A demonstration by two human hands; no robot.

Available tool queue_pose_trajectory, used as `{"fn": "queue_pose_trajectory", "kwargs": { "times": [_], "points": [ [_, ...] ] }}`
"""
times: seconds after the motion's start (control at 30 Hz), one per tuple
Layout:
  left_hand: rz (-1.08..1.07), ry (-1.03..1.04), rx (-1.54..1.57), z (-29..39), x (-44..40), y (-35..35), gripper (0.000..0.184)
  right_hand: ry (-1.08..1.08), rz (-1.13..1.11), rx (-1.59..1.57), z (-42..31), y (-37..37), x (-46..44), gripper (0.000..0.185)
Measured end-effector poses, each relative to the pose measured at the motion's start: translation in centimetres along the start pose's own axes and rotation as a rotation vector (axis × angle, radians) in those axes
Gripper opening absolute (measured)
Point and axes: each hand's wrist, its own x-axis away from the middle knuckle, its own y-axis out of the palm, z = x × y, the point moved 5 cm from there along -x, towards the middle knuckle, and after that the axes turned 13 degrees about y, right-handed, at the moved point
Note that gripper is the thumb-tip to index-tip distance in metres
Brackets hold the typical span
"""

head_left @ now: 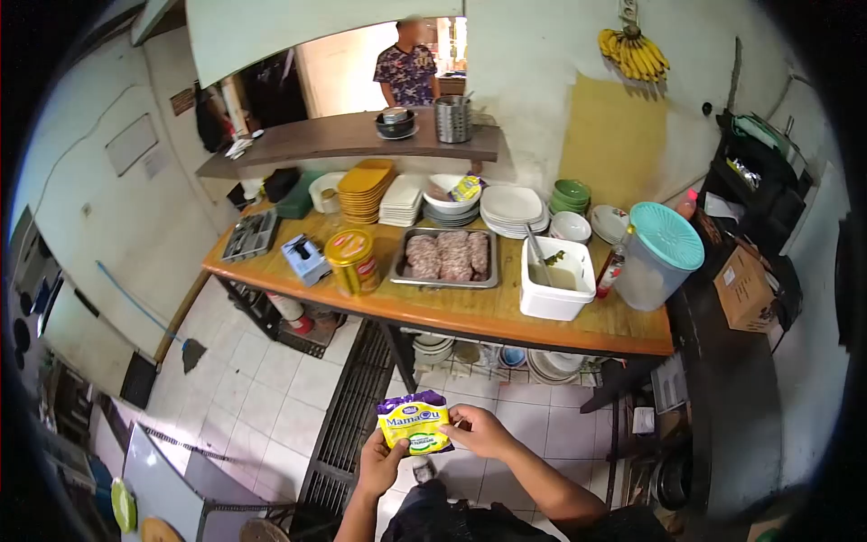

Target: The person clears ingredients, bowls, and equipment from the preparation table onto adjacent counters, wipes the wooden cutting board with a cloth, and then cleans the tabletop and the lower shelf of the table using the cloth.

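Note:
A yellow and purple packet [414,425] printed "MamaQu" is held up in front of my body, above the floor. My left hand [379,462] grips its lower left side, with the thumb across the front. At the packet's right edge, my right hand [480,432] has thumb and fingers closed on it. The packet's back and what is inside it are hidden. Beyond my hands, on the wooden table [470,312], stands a metal tray [444,284] of raw ground meat [440,256]. A similar yellow packet [466,188] lies in a white bowl [440,204].
Left of the tray are a yellow tin [353,262], a blue box [305,260] and a cutlery tray [250,237]. To its right stand a white tub [557,294] and a lidded container [652,275]. Stacked plates [514,206] line the back. A person [405,72] stands beyond the counter.

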Motion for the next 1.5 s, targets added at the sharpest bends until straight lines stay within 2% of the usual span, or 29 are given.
{"fn": "queue_pose_trajectory", "kwargs": {
  "times": [0.2, 0.3, 0.4, 0.43, 0.5, 0.53, 0.6, 0.63, 0.77, 0.87, 0.97, 1.07, 1.23, 1.3, 1.37, 1.47, 1.5],
  "points": [
    [-0.094, 0.061, 0.02, -2.9, -9.3, 2.9, 0.033, 0.056, 0.061, 0.068, 0.5, -5.8, -5.9, 0.017],
    [-0.018, 0.146, -0.042, -3.2, -15.7, 2.6, 0.035, 0.057, 0.16, 0.035, -1.2, -9.1, -11.1, 0.016],
    [0.084, 0.205, -0.105, -3.6, -20.5, 2.5, 0.037, -0.067, 0.412, -0.057, -4.1, -15.0, -18.4, 0.015],
    [0.075, 0.197, -0.08, -3.6, -21.8, 2.6, 0.037, -0.088, 0.445, 0.039, -7.1, -16.9, -20.5, 0.015],
    [0.061, 0.185, -0.046, -3.3, -24.0, 2.7, 0.038, 0.058, 0.65, 0.15, -10.6, -20.4, -25.2, 0.019],
    [0.053, 0.184, -0.037, -2.9, -25.1, 2.5, 0.038, -0.157, 0.615, 0.054, -11.0, -22.3, -29.1, 0.024],
    [0.065, 0.179, -0.057, -2.7, -26.8, 1.8, 0.038, 0.018, 0.801, 0.385, -14.9, -24.7, -33.2, 0.021],
    [0.068, 0.168, -0.06, -3.0, -27.2, 1.5, 0.038, -0.111, 0.794, 0.233, -12.4, -27.1, -38.7, 0.025],
    [0.2, 0.14, -0.16, -4.2, -26.5, 0.1, 0.037, -0.14, 0.916, 0.48, -11.1, -31.3, -50.9, 0.025],
    [0.422, 0.143, -0.216, -4.9, -24.6, -1.9, 0.036, 0.043, 0.916, 0.566, -10.2, -33.6, -58.1, 0.023],
    [0.545, 0.113, -0.25, -5.6, -22.8, -2.9, 0.036, 0.148, 0.855, 0.499, -9.2, -35.8, -62.7, 0.033],
    [0.753, 0.109, -0.259, -6.0, -20.2, -3.3, 0.036, 0.172, 0.796, 0.585, -8.4, -37.1, -66.2, 0.045],
    [0.954, 0.035, -0.146, -6.0, -18.0, -5.0, 0.037, 0.258, 0.813, 0.811, -7.3, -39.5, -68.1, 0.067],
    [0.967, 0.053, -0.15, -7.1, -17.5, -6.5, 0.037, 0.219, 0.937, 0.976, -7.8, -38.8, -66.5, 0.076],
    [0.992, 0.072, -0.163, -7.5, -16.4, -8.2, 0.037, 0.002, 1.037, 1.015, -9.1, -35.1, -63.9, 0.085],
    [1.056, 0.076, -0.184, -6.1, -16.0, -11.4, 0.037, -0.437, 0.933, 0.859, -13.3, -21.2, -58.4, 0.087],
    [1.035, 0.065, -0.201, -5.5, -16.1, -12.9, 0.037, -0.623, 0.863, 0.835, -15.5, -14.9, -56.1, 0.082]
  ]
}}
